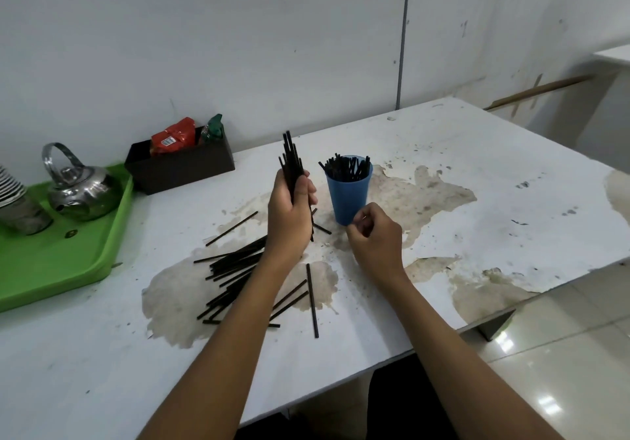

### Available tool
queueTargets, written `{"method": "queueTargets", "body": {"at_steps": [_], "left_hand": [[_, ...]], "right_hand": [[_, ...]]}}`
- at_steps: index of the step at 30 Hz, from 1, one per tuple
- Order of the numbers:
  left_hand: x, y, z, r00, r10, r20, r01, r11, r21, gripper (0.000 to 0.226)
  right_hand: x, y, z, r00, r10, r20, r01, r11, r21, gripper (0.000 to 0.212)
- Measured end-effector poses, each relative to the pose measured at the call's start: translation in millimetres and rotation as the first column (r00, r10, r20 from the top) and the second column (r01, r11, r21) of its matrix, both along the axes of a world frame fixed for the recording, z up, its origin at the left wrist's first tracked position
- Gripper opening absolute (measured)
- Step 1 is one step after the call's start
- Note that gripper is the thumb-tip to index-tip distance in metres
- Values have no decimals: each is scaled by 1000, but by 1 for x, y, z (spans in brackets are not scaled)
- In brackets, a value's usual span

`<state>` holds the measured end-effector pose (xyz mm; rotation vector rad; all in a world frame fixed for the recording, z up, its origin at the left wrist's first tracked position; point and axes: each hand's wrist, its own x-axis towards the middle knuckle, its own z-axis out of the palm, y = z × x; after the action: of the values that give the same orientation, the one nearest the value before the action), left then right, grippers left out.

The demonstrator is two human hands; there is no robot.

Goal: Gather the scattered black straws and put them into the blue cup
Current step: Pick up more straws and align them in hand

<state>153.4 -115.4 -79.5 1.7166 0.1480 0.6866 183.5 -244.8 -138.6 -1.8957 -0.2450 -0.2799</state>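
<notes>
Centrally, the left hand is gripping an upright bunch of black straws just left of the blue cup, which is already holding straws. The right hand is curling loosely near the cup's base, seemingly empty. More loose straws are lying scattered on the stained white table.

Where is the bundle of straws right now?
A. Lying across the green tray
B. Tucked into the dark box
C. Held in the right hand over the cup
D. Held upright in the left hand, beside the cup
D: the left hand grips the bundle upright, just left of the blue cup; the right hand holds none of it.
</notes>
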Motion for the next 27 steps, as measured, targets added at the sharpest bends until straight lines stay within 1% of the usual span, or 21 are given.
{"method": "queueTargets", "body": {"at_steps": [4, 8, 11, 15, 17, 19, 20, 21, 23, 24, 27], "left_hand": [[-2, -15, -21, 1000, -1, -18, 3, 996, 95, 12], [-3, -15, -20, 1000, 8, 9, -8, 998, 59, 15], [-5, -15, -20, 1000, 9, 15, -10, 999, 50, 14], [-9, -18, -30, 997, -10, -75, 15, 998, 64, 17], [-10, -18, -36, 992, -34, -120, 42, 997, 60, 17], [-9, -19, -39, 987, -50, -154, 58, 997, 48, 17], [-9, -19, -40, 986, -51, -160, 59, 997, 46, 17], [-10, -19, -40, 986, -55, -157, 62, 997, 45, 17], [-12, -20, -42, 988, -66, -139, 73, 996, 42, 18], [-13, -20, -42, 989, -65, -136, 70, 997, 35, 19], [-14, -19, -43, 988, -57, -147, 54, 998, -24, 20]], "right_hand": [[0, -1, -1, 996, -88, -22, 90, 991, 103, 14], [-2, -2, 2, 996, -92, -4, 92, 988, 123, 15], [-6, -2, 7, 995, -101, 9, 98, 976, 192, 14], [-10, -5, 16, 991, -136, 17, 124, 939, 322, 15], [-13, -5, 22, 985, -162, 62, 131, 930, 342, 14], [-19, -4, 33, 968, -178, 178, 114, 939, 324, 10], [-21, -2, 39, 957, -165, 239, 89, 949, 301, 14], [-22, -1, 46, 949, -127, 289, 48, 963, 267, 23], [-20, 2, 59, 938, 7, 347, -62, 987, 147, 41], [-17, 3, 64, 932, 93, 350, -126, 989, 74, 47], [-10, 5, 71, 898, 328, 295, -302, 944, -131, 62]]}}
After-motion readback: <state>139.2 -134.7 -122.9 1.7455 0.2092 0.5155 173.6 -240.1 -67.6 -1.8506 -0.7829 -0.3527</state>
